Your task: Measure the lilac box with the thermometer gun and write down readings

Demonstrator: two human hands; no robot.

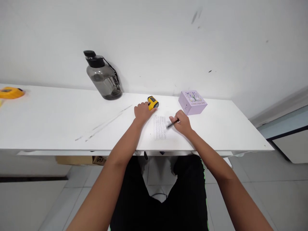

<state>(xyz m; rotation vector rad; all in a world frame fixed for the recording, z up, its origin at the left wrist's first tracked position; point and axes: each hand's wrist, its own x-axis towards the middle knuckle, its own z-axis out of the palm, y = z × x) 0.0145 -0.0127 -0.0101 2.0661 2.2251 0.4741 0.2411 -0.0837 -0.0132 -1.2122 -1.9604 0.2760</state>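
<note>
My left hand (141, 111) is closed around the near left side of a yellow-and-black tape measure (153, 103), with the thumb along its front edge. In my right hand (182, 122) is a dark pen (172, 124), slanting down to the left and slightly blurred. Its tip is at the right edge of a small white sheet of paper (160, 128) covered in rows of handwriting too small to read. The paper lies flat on the white table (130, 131), between my two hands. I cannot tell whether the pen tip touches it.
A lilac tea box (192, 102) sits beyond my right hand. Near the wall (154, 48) stands a large grey water bottle (104, 78) with a black lid. Another yellow tool (11, 92) lies at the far left. A cardboard box (74, 160) shows below the table edge.
</note>
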